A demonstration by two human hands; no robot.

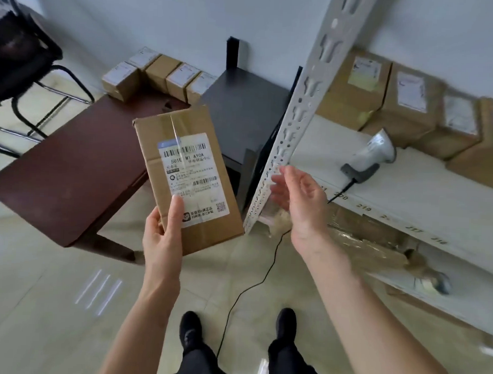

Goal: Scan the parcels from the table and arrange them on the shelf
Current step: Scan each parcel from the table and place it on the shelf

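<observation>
The parcel (188,179), a flat brown cardboard box with a white shipping label facing up, is held in the air above the floor, in front of the near corner of the table (72,175). The left hand (162,237) grips its lower left corner, thumb pressed on top at the label's edge and fingers curled underneath. The right hand (298,197) hovers just right of the parcel, not touching it, its fingers relaxed and slightly spread, holding nothing, in front of the shelf's white perforated upright (307,105).

The table is dark reddish-brown wood, and at its far edge a row of small parcels (160,74) stands against the pale wall. Between table and shelf stands a dark grey cabinet (242,111).

The shelf (407,192) has a white board with numbers along its front edge. A grey-and-white barcode scanner (372,155) lies on this board, well apart from the right hand, and its black cable (253,285) runs down across the glossy beige tiled floor. Larger cardboard boxes (410,108) stand in a row along the back of the same board. On the level below lies wrapped, crumpled brown packaging (377,241).

A black chair (23,61) stands at the far left. The person's dark shoes (190,330) show at the bottom.
</observation>
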